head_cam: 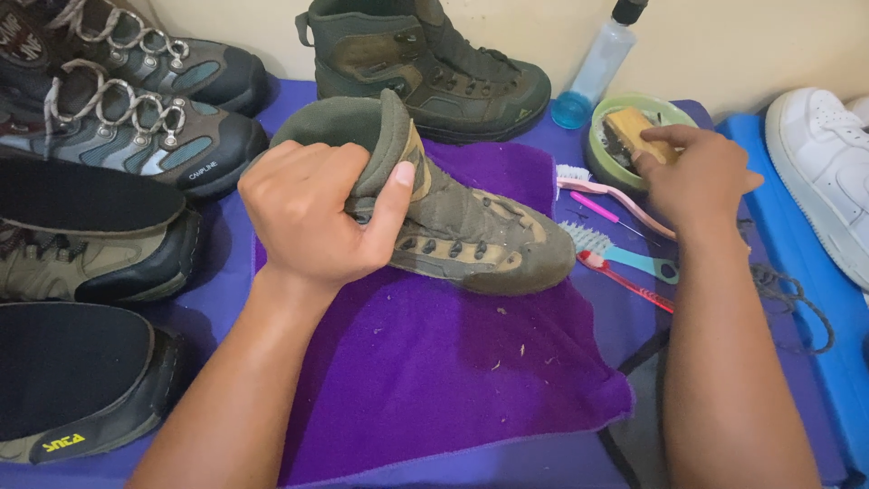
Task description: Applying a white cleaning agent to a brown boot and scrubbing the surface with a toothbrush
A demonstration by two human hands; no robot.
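An olive-green hiking boot without laces lies on a purple towel, toe pointing right. My left hand grips its ankle collar, fingers closed around the padded top. My right hand reaches into a green bowl at the back right and holds a wooden-backed brush by its block. The brush's bristles are mostly hidden in the bowl.
A matching boot stands behind. Several hiking shoes and black insoles crowd the left. Toothbrush-style brushes lie right of the boot. A clear bottle leans on the wall. A white sneaker sits far right, near a dark lace.
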